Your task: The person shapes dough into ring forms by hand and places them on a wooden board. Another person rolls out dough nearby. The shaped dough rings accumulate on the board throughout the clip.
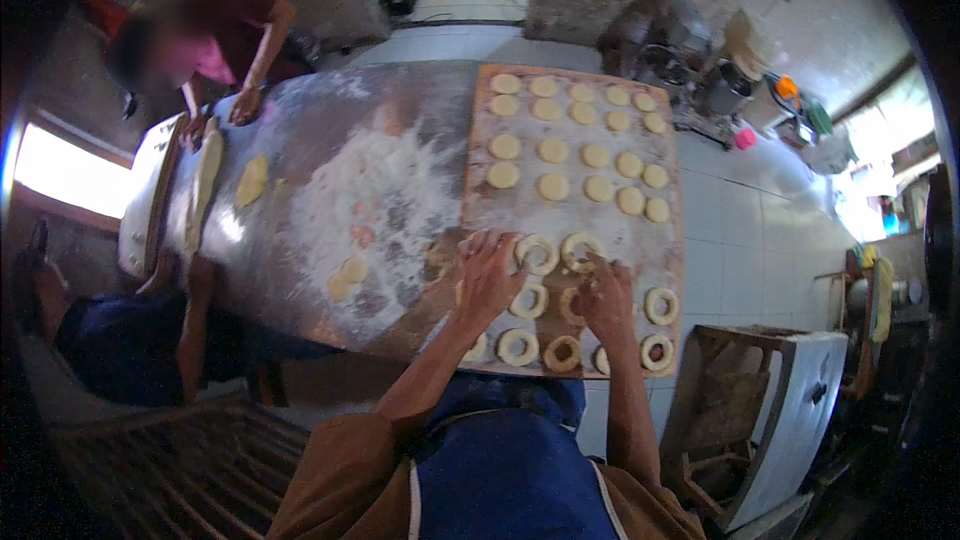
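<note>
Flat dough rounds (553,149) lie in rows over the far part of a floured wooden board (575,225). Dough rings (517,346) are set out on its near part. My left hand (488,275) has its fingers bent at the left edge of one dough ring (537,254). Beside it, my right hand (606,292) pinches the near right edge of another ring (580,252). Both rings rest on or just above the board; the exact height is unclear. My hands and forearms hide some of the rings near me.
Left of the board, the metal table (400,90) carries scattered flour (350,180), small dough rounds (347,278) and a long dough roll (205,185). Two co-workers stand at its left end, with hands near the roll. A wooden-framed stand (740,400) is at my right; a slatted rack (180,470) is at lower left.
</note>
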`<state>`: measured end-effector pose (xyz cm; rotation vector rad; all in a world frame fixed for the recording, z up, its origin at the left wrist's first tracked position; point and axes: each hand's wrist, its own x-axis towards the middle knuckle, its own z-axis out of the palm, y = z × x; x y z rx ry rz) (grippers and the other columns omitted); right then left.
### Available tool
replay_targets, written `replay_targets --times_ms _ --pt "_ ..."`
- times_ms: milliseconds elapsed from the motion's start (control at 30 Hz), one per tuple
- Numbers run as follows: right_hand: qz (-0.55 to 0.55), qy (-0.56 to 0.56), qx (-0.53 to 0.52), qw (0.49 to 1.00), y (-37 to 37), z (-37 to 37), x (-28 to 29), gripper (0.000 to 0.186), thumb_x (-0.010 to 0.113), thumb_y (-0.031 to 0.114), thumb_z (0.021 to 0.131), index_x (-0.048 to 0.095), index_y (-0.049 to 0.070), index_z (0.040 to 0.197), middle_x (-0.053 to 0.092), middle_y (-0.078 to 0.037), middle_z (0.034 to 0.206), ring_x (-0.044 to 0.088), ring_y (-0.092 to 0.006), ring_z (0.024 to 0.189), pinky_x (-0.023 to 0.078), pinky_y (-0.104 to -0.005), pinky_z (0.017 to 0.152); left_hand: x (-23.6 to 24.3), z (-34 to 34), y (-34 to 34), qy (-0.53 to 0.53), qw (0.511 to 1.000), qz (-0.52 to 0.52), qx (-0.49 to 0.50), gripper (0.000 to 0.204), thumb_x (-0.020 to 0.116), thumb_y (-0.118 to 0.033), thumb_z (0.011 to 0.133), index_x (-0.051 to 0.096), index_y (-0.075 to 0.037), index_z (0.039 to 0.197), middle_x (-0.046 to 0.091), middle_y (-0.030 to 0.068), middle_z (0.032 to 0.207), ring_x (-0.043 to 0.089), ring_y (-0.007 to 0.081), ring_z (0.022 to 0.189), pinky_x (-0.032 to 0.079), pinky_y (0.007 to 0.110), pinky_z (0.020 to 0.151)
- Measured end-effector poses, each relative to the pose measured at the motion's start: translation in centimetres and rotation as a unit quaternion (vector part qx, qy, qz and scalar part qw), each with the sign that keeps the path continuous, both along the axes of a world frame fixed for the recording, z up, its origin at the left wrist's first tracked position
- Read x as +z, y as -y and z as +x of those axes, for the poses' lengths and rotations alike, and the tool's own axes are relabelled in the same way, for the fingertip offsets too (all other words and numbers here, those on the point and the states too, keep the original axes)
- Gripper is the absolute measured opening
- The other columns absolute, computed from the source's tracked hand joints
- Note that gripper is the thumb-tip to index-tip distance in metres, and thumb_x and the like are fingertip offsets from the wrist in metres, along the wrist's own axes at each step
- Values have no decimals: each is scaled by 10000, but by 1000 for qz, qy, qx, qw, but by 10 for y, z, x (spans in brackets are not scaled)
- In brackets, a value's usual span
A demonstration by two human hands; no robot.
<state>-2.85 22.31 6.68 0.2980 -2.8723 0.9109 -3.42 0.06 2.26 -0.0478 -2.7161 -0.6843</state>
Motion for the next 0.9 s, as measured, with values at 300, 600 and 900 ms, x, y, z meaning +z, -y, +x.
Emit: replay_targets --times_ms 300,600,900 --pt "-64 35 60 996 91 23 21 309 599 25 770 588 69 1076 511 -120 777 518 -284 771 425 -410 764 -31 86 227 176 948 6 267 530 625 -145 845 445 -52 1335 520 216 1267 486 366 1191 301 513 1034" --pt "-109 -3 230 967 254 29 13 300 599 23 799 588 65 1096 555 -135 871 533 -284 826 434 -400 784 -10 66 241 109 980 38 161 450 653 -130 819 516 -27 1235 570 202 1169 477 360 1171 250 528 1028" --pt "-261 154 150 941 318 23 -31 329 659 97 825 588 -5 1129 659 -148 967 649 -252 894 519 -368 791 13 71 255 112 922 362 84 255 652 -136 846 624 44 1025 682 169 882 682 276 814 539 354 729"
